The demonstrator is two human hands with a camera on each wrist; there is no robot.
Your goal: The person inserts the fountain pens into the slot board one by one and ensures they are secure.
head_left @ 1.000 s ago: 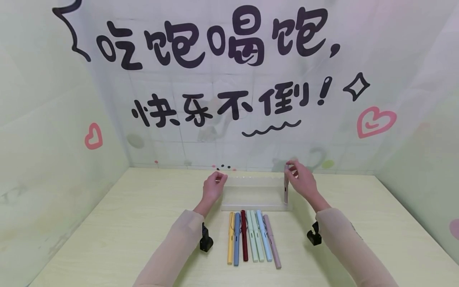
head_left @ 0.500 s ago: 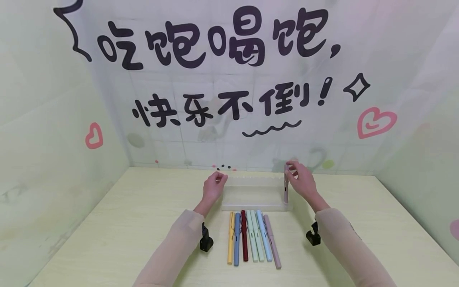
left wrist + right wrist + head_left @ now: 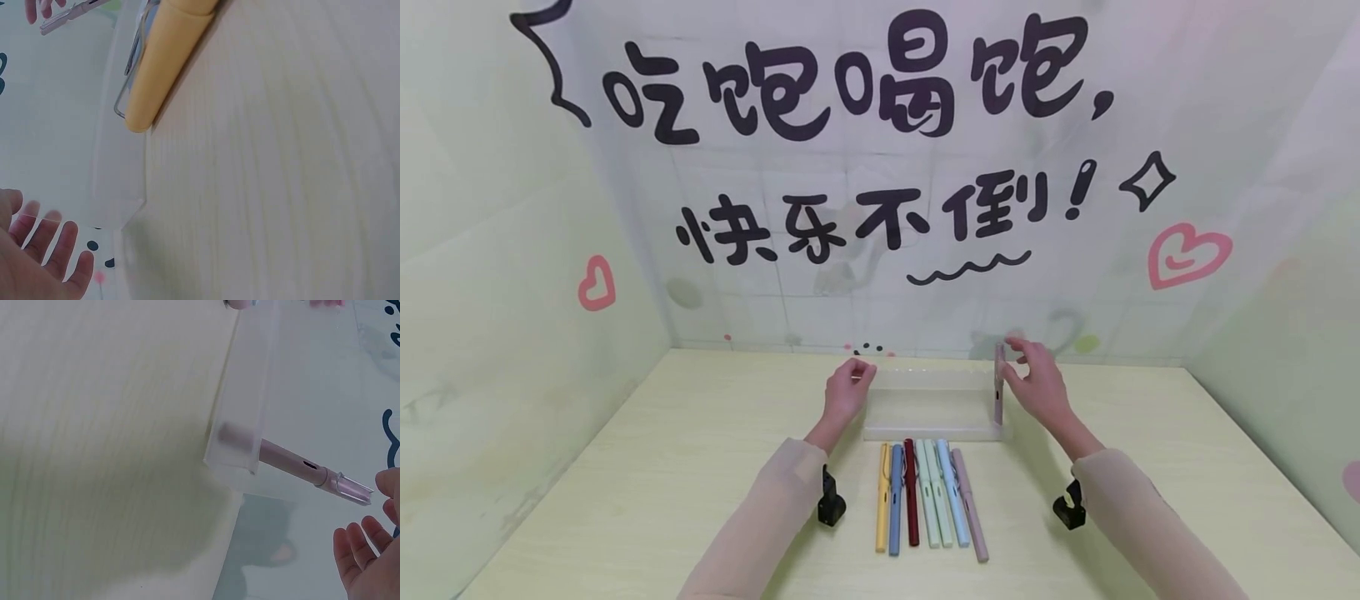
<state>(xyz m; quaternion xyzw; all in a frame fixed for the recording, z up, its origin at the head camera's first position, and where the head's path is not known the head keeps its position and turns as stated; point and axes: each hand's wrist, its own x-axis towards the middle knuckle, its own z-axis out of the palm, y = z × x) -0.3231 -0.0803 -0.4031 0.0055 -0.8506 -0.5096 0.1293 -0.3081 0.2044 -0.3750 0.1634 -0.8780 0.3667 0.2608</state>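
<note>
At the right end of the clear holder (image 3: 932, 434): one upright mauve pen (image 3: 998, 400), cap and clip uppermost, lower end showing blurred through the holder's front ledge. Handling, as judged: light, stiff, smooth-barrelled, liable to turn or slip in a loose pinch; best taken at the cap, and gently, since a sideways nudge may tip it.

Just right of the holder: right hand (image 3: 1037, 382), fingers apart beside the cap; the right wrist view shows a gap between them and the pen.

At the holder's upper left corner: left hand (image 3: 846, 392), thumb and fingers closed on the thin edge. Holder, as judged: light, rigid, perhaps brittle, apt to slide if pushed; best steadied by its side edges.

Before the holder, on the table (image 3: 737, 500): seven pens, lying clip ends toward it. From left: yellow pen (image 3: 882, 508), blue pen (image 3: 896, 508), dark red pen (image 3: 912, 504), two pale green pens (image 3: 928, 500), light blue pen (image 3: 954, 500), loose mauve pen (image 3: 972, 510). Likely similar in weight and stiffness, and prone to roll; mid-barrel suits lifting.
</note>
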